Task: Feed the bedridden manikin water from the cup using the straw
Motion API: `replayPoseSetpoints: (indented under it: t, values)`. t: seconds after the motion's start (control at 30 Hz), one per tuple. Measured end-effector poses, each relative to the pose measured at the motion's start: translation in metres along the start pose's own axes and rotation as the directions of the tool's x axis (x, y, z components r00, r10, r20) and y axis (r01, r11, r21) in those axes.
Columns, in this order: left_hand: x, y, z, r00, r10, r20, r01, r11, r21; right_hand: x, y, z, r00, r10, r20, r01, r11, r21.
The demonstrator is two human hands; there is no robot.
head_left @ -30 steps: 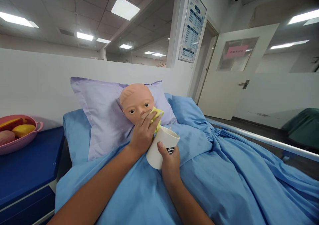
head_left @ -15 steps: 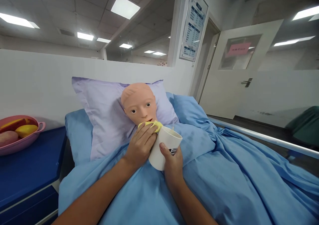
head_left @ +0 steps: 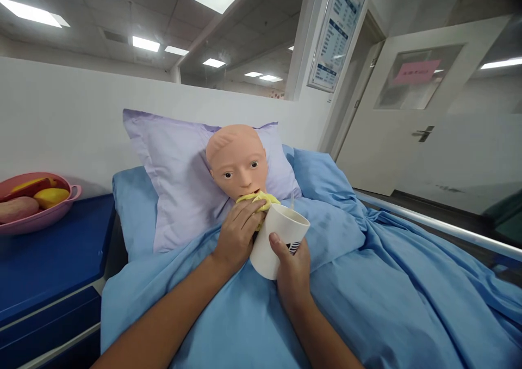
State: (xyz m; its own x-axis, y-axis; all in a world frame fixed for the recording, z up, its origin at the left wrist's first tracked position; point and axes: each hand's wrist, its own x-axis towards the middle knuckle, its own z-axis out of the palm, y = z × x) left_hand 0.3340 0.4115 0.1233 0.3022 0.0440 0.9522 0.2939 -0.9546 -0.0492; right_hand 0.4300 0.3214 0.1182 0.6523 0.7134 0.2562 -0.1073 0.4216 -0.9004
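Observation:
A mannequin head [head_left: 238, 159] rests face up on a lilac pillow [head_left: 175, 167], its body under a blue quilt [head_left: 367, 282]. Just below its mouth, my left hand [head_left: 238, 230] presses a yellow cloth [head_left: 261, 197] at the chin, fingers closed over it. My right hand [head_left: 294, 271] grips a white cup [head_left: 274, 244] with a dark printed mark, thumb on the near side. The cup is tilted, its open top leaning right, and its rim is close to the cloth. A thin clear straw-like piece [head_left: 292, 200] shows at the cup's far rim. The cup's contents are hidden.
On the left, a pink basket [head_left: 41, 222] of fruit stands on a blue bedside cabinet [head_left: 53, 265]. A pale bed rail [head_left: 440, 225] runs along the right side. Behind the bed are a white partition wall [head_left: 81, 118] and, to the right, a door [head_left: 375, 140].
The view has shifted, so the scene sits slightly further right and higher. My left hand and the cloth have moved slightly down from the mouth, showing more of the lips. The cup stays held.

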Motion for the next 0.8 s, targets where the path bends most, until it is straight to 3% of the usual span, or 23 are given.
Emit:
replayPoseSetpoints:
  t: [0.1, 0.23, 0.37, 0.5, 0.8]
  values:
    - [0.0, 0.004, -0.004, 1.0, -0.018, -0.024, 0.018, 1.0, -0.023, -0.001, -0.001, 0.0, 1.0, -0.005, 0.001, 0.005, 1.0, -0.001]
    - [0.019, 0.004, -0.003, 0.996, 0.023, -0.086, -0.023, 1.0, 0.003, -0.001, -0.003, 0.0, 1.0, -0.001, -0.008, 0.001, 0.999, -0.032]
    - [0.034, -0.005, 0.006, 0.996, 0.082, -0.035, -0.079, 0.994, 0.081, 0.002, -0.001, -0.002, 1.0, -0.014, -0.024, 0.013, 0.999, -0.051]
    - [0.024, -0.01, 0.008, 0.996, 0.087, 0.013, -0.088, 0.989, 0.114, 0.002, 0.002, -0.004, 1.0, -0.01, -0.023, 0.008, 0.996, -0.093]
    - [0.005, 0.004, 0.003, 0.996, -0.068, 0.053, 0.068, 0.998, 0.001, 0.002, 0.009, -0.01, 1.0, -0.011, 0.01, 0.012, 0.995, -0.097]
